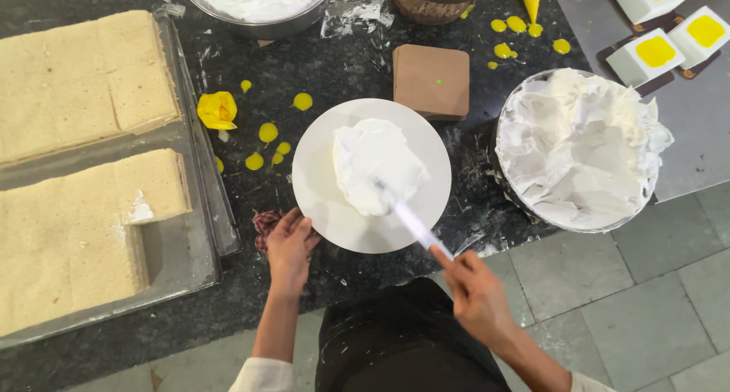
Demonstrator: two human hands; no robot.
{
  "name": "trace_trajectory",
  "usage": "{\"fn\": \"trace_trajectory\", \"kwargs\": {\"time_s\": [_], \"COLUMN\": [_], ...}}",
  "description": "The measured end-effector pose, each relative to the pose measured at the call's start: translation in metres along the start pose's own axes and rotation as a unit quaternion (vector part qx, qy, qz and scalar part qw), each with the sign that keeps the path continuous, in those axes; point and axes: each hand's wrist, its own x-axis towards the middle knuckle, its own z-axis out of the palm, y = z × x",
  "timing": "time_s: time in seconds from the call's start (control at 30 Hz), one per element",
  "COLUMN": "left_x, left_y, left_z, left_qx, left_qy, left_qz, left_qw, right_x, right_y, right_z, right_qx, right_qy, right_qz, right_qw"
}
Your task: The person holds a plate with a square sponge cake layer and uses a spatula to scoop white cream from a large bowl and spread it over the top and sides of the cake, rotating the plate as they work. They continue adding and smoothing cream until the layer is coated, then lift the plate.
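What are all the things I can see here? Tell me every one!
Round white turntable: one, white, middle of the dark counter.
Cream-covered cake: one, white, on the turntable.
Long flat spatula: one, pale, blade on the cake.
Bowl of whipped cream: one, white, right of the turntable.
Metal cream bowl: one, top edge.
Brown square boards: a stack, behind the turntable.
Sponge cake sheets: two, beige, on trays at left.
Yellow blobs: many, spattered on the counter.
Small square cakes: three, white with yellow tops, top right.
Left hand: at the turntable's edge.
Right hand: holding the spatula.
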Motion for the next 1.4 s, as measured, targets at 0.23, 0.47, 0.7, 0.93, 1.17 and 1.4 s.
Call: {"fn": "trace_trajectory", "kwargs": {"time_s": [0.23, 0.47, 0.7, 0.93, 1.17, 1.4], "left_x": [-0.027, -0.05, -0.056, -0.05, -0.039, -0.026], "left_y": [-0.011, -0.011, -0.013, 0.008, 0.012, 0.013], "left_z": [0.018, 0.012, 0.028, 0.027, 0.03, 0.023], "left_qx": [0.032, 0.035, 0.028, 0.051, 0.084, 0.082], "left_qy": [0.016, -0.02, -0.02, -0.014, -0.036, -0.047], "left_qz": [-0.005, -0.068, -0.059, -0.014, -0.005, -0.023], "left_qw": [0.999, 0.997, 0.998, 0.998, 0.996, 0.995], "right_x": [-0.005, -0.014, -0.015, -0.02, 0.005, -0.002], "right_y": [-0.002, -0.002, -0.002, -0.009, 0.01, 0.019], "right_z": [-0.001, -0.01, -0.013, -0.003, 0.014, 0.016], "right_qx": [-0.005, 0.023, 0.017, -0.038, -0.163, 0.042], "right_qy": [0.035, 0.071, 0.11, 0.099, 0.079, 0.067], "right_qz": [0.031, 0.056, 0.054, -0.013, -0.063, 0.005], "right_qw": [0.999, 0.996, 0.992, 0.994, 0.981, 0.997]}}
